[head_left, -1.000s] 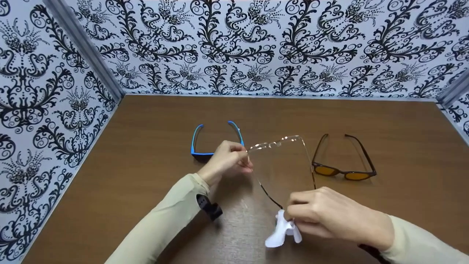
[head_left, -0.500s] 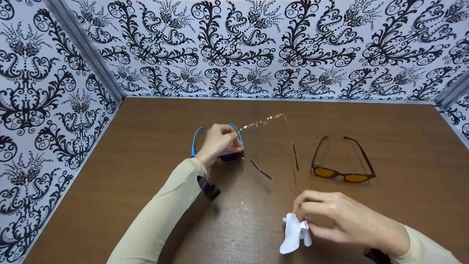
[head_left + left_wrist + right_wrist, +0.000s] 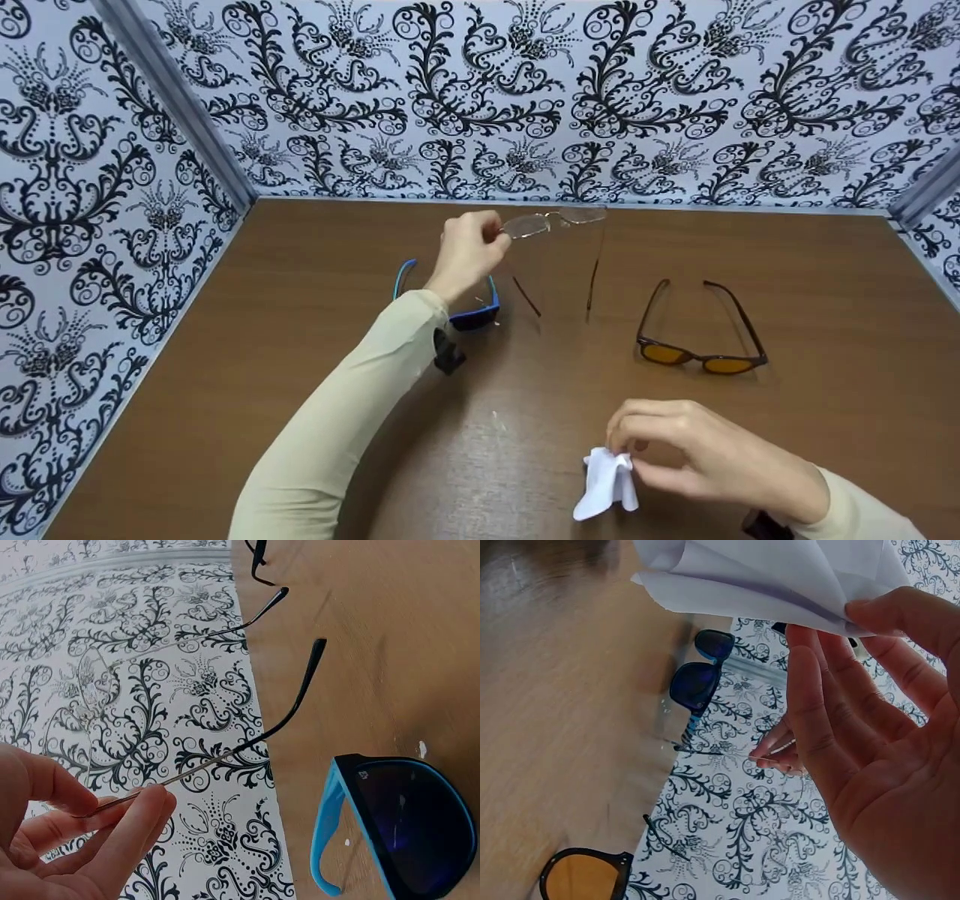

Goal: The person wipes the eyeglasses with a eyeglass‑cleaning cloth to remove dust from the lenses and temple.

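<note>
The left hand (image 3: 469, 251) is carrying the clear glasses (image 3: 527, 226) off toward the patterned wall (image 3: 487, 97), pinching one earpiece (image 3: 201, 768), and is holding them out beyond the blue sunglasses (image 3: 474, 321). The right hand (image 3: 701, 457) is staying low, gripping the white cloth (image 3: 602, 484); wiping, I'm guessing, is pausing or ending.
</note>
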{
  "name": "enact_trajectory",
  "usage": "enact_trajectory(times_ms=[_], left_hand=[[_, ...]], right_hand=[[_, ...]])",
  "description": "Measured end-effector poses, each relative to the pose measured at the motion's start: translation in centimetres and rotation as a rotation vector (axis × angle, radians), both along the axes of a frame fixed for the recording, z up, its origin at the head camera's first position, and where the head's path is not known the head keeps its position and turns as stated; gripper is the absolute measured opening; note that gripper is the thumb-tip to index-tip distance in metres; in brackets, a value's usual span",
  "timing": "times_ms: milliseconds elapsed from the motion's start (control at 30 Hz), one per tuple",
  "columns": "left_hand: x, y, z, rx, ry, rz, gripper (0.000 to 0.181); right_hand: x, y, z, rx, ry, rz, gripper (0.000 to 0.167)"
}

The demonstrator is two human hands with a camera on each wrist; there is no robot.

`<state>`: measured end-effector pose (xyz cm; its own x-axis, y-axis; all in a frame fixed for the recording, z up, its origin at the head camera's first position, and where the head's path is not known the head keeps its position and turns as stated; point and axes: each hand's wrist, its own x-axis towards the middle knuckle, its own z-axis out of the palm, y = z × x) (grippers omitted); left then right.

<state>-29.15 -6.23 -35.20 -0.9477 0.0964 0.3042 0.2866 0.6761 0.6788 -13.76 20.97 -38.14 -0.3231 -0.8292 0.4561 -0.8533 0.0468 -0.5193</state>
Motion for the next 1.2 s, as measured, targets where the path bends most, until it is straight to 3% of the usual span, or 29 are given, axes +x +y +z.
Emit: enact_trajectory(times_ms=[233,333,533,633,767,867,1000,1200], left_hand=[[0.2,0.4,-0.9,0.012,0.058,-0.004,0.012],[0.6,0.5,-1.3,-0.001,0.12,-0.028,0.012],[1.9,0.9,-2.0,-0.118,0.342,-0.197,0.011],[2.7,1.1,-2.2,-0.195,0.4,-0.308,0.011],[3.5,1.0,-2.5,-0.323,0.399,-0.448,0.01],[3.9,0.7,-2.9,-0.407,0.377,-0.514,0.01],[4.3,0.4,-3.8,-0.495,0.351,-0.546,0.011],[5.1,0.5,-5.0,-0.592,0.358,-0.548,0.012]], right_hand=[[-0.1,0.1,-0.5,-0.03,-0.003,0.014,0.037],[-0.1,0.0,-0.5,-0.046,0.009,0.022,0.038],[-0.1,0.0,-0.6,-0.051,0.0,0.018,0.038],[-0.2,0.2,-0.8,-0.055,-0.011,0.013,0.039],[-0.3,0.3,-1.0,-0.065,-0.008,0.005,0.04],[-0.4,0.4,-1.2,-0.074,-0.005,0.008,0.041],[-0.4,0.5,-1.3,-0.082,-0.016,0.012,0.041],[-0.4,0.5,-1.4,-0.081,-0.026,0.011,0.041]])
